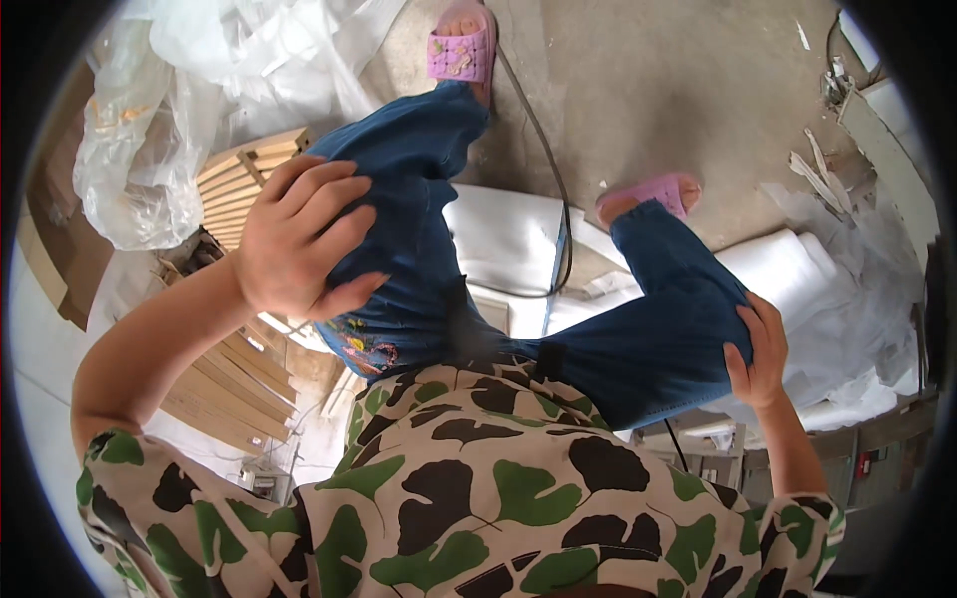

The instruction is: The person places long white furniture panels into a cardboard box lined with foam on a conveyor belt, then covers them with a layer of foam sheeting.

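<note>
My left hand (pixel 304 239) is over my left thigh, its fingers apart and loosely bent, with nothing held. Whether its fingertips touch the blue trousers (pixel 399 149) or hover just above them I cannot tell. My right hand (pixel 760 349) lies on the outer side of my right leg, thumb apart from the fingers, and it too is empty. I am seated with my legs spread. Pink slippers (pixel 462 45) are on my feet on the concrete floor (pixel 648 90).
Clear plastic wrapping (pixel 140 149) lies at the far left, beside slatted brown boards (pixel 249 189) and stacked brown strips (pixel 224 389). A dark cable (pixel 538 135) runs across the floor between my feet. White foam sheeting (pixel 778 269) is piled at the right.
</note>
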`<state>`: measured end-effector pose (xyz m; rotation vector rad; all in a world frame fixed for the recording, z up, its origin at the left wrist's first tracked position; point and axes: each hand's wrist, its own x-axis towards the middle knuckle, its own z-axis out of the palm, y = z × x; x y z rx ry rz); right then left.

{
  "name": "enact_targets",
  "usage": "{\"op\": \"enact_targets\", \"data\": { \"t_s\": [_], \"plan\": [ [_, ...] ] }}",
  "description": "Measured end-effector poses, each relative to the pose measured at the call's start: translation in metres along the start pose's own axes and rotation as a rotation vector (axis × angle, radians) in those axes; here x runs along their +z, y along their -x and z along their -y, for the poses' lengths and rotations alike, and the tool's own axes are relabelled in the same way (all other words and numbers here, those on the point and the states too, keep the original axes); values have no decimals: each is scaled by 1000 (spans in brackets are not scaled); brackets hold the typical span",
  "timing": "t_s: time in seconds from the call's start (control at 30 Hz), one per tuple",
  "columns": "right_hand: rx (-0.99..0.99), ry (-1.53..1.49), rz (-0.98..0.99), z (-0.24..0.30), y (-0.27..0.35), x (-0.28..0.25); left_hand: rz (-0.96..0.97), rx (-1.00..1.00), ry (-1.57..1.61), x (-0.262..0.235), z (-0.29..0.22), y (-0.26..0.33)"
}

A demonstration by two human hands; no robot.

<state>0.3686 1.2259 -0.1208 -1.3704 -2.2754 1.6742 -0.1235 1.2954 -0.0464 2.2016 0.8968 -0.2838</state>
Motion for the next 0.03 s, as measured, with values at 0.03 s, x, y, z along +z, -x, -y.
{"op": "enact_targets", "data": {
  "t_s": [0.03],
  "plan": [
    [-27,-6,-28,-10,2,5,-16,2,-39,4,2,1]
  ]
}}
